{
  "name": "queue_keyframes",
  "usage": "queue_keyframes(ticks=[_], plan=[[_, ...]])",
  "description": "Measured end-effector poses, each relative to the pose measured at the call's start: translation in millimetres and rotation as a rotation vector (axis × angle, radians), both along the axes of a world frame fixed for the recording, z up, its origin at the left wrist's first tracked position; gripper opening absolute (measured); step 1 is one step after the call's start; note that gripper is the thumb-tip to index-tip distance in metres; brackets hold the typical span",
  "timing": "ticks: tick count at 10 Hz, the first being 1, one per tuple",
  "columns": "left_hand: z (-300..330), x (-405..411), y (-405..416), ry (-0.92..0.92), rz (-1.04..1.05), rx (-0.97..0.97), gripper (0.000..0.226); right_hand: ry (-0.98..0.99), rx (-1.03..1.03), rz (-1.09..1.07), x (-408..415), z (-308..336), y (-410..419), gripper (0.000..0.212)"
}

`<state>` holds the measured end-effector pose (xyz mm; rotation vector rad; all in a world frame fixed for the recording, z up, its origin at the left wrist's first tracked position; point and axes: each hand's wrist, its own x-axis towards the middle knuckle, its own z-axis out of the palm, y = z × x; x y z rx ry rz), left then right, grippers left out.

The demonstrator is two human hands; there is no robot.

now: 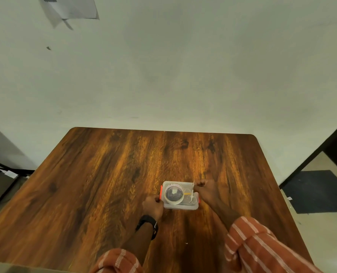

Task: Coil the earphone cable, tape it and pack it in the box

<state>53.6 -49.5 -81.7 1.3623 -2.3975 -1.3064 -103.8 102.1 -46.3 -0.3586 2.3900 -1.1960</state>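
A small clear plastic box [180, 206] with orange side clips sits on the wooden table. Through its lid I see a roll of tape [174, 193] with a dark coil, probably the earphone cable, inside its ring, and small scissors [192, 199] to the right. My left hand [153, 205] grips the box's left end at the orange clip. My right hand [205, 189] is curled around the box's far right corner, fingers closed on its edge. A black watch is on my left wrist.
The wooden table [124, 174] stands against a pale wall. A dark floor mat [317, 192] lies to the right of the table, beside a black frame. Another piece of furniture [2, 158] stands at the left.
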Motion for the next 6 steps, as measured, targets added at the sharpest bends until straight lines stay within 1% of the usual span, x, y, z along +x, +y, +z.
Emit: queue_keyframes(ticks=[1, 2, 3, 4, 5, 6], plan=[[1, 3, 1, 0.009, -0.017, 0.011, 0.02, -0.001, 0.11, 0.067, -7, -10, -6, 0.008], [4, 4, -1, 0.004, -0.034, -0.009, 0.021, 0.091, 0.267, 0.221, -6, -13, -3, 0.016], [10, 5, -1, 0.005, -0.04, -0.011, 0.022, 0.205, 0.294, 0.219, 2, -22, 1, 0.027], [13, 9, 0, -0.033, -0.017, -0.028, 0.024, 0.199, 0.28, 0.168, 4, -28, 4, 0.029], [36, -3, -2, -0.04, -0.093, -0.271, 0.016, 0.263, 0.211, 0.179, -2, -6, -4, 0.022], [56, -22, -9, 0.031, -0.185, -0.411, 0.024, 0.398, 0.182, 0.184, -10, 24, -11, 0.023]])
